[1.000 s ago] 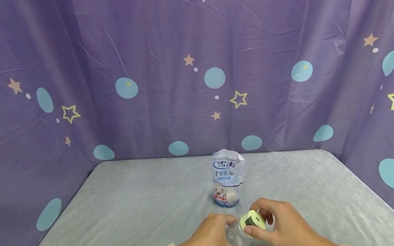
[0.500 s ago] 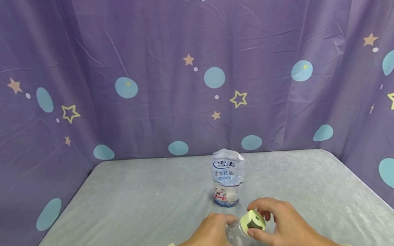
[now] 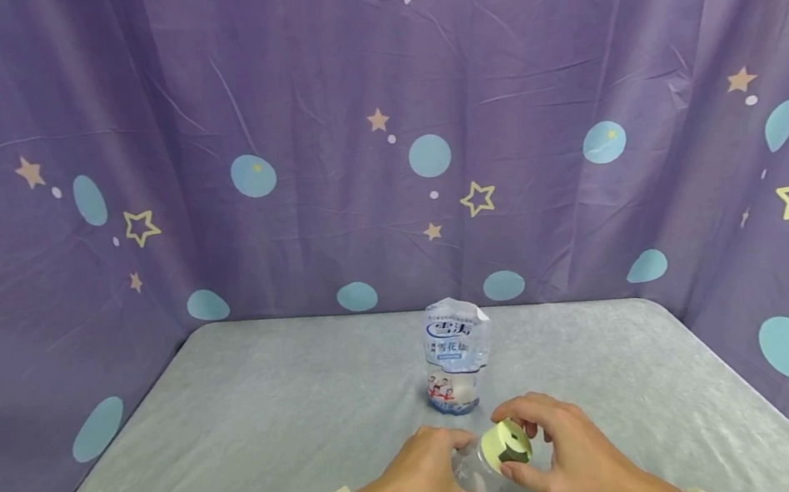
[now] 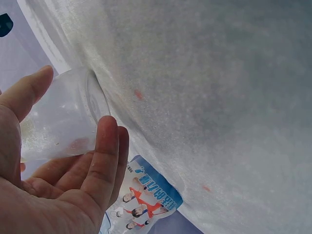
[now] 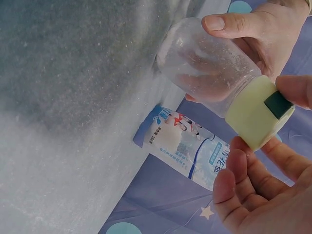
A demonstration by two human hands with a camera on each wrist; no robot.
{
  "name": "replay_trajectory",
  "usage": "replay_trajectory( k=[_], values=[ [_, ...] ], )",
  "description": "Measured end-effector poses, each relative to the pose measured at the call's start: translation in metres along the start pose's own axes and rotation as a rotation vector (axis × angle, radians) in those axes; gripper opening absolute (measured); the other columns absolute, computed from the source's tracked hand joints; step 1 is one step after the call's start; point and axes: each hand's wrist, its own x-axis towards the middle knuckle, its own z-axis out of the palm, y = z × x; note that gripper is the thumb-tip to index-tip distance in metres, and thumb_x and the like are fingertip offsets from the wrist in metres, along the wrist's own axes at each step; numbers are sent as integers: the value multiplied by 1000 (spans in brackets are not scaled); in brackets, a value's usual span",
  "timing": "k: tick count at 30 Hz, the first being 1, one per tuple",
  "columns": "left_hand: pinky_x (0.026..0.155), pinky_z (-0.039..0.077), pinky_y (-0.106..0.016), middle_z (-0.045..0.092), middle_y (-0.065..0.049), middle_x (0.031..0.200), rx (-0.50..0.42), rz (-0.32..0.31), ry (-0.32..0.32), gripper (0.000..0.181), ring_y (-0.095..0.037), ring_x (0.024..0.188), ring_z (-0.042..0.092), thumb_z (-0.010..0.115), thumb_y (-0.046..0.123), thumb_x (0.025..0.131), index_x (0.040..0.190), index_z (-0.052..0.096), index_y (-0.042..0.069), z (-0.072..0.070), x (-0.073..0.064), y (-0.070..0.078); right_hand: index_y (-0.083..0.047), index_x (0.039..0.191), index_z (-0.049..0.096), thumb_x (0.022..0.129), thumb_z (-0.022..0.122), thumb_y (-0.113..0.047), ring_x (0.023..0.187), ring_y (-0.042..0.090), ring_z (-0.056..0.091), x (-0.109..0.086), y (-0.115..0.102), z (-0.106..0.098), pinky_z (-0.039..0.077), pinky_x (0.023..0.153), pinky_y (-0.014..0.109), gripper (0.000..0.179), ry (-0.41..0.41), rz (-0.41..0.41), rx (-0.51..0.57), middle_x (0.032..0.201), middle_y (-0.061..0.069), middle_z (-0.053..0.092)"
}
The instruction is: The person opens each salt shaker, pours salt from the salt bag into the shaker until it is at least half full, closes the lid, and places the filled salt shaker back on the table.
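A small clear jar point(image 5: 209, 66) with a pale yellow-green lid point(image 3: 504, 442) is tilted to the right over the table. My left hand point(image 3: 427, 477) grips its see-through body, thumb on one side and fingers on the other, as the left wrist view shows. At the lid, my right hand point(image 3: 575, 456) pinches with its thumb near the dark green tab point(image 5: 279, 105) and fingertips on the opposite side. No contents are visible through the jar's wall. Just behind the hands stands a blue and white salt pouch point(image 3: 458, 355), upright, its torn-looking top edge uppermost.
A pale grey cloth covers the table point(image 3: 293, 386). Purple curtains point(image 3: 332, 229) with stars and blue dots enclose its back and sides. The pouch is close beyond the right fingertips.
The lid has turned in my right fingers, its dark tab shifting right and downward in the head view. My right fingertips have slid slightly around it. The left hand and pouch keep their places.
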Motion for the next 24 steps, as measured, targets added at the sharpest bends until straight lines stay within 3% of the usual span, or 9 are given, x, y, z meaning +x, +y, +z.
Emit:
replay_trajectory(
  k=[14,24],
  values=[
    [72,50,-23,68,19,90,-12,-1,-2,56,3,78,57,100,33,61,111,77,21,0,0,0,-31,120,65,68,91,-8,83,2,55,1,-2,-1,47,67,25,62,15,-39,7,97,-20,60],
    [71,50,-23,67,18,89,1,12,12,52,2,77,57,99,33,61,106,77,20,1,-1,-2,-32,120,65,67,90,-3,84,3,55,1,-4,-3,47,68,26,65,35,-15,15,101,-19,62]
  ],
)
